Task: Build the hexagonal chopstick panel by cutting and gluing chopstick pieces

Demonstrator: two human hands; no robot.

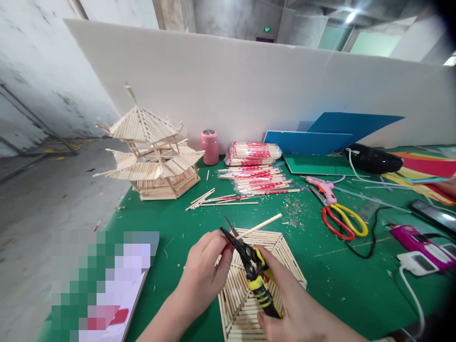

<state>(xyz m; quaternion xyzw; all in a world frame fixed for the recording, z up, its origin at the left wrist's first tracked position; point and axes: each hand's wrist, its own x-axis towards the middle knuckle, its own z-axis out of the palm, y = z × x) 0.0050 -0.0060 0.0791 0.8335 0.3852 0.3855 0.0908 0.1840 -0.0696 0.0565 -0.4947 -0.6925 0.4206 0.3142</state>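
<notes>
My right hand [295, 308] grips black and yellow snips [254, 275], their blades open around a wooden stick [261, 224]. My left hand [204, 268] pinches the near end of that stick. Both hands hover over a flat hexagonal panel of glued sticks [285, 254] on the green table [171, 237]. The stick points up and to the right.
A stick pagoda model [153, 156] stands at the far left, a pink jar [210, 147] beside it. Packs of chopsticks [252, 154] and loose sticks [201, 198] lie behind. Red and yellow scissors [342, 218], a pink glue gun [322, 186], cables and a power strip [422, 259] fill the right.
</notes>
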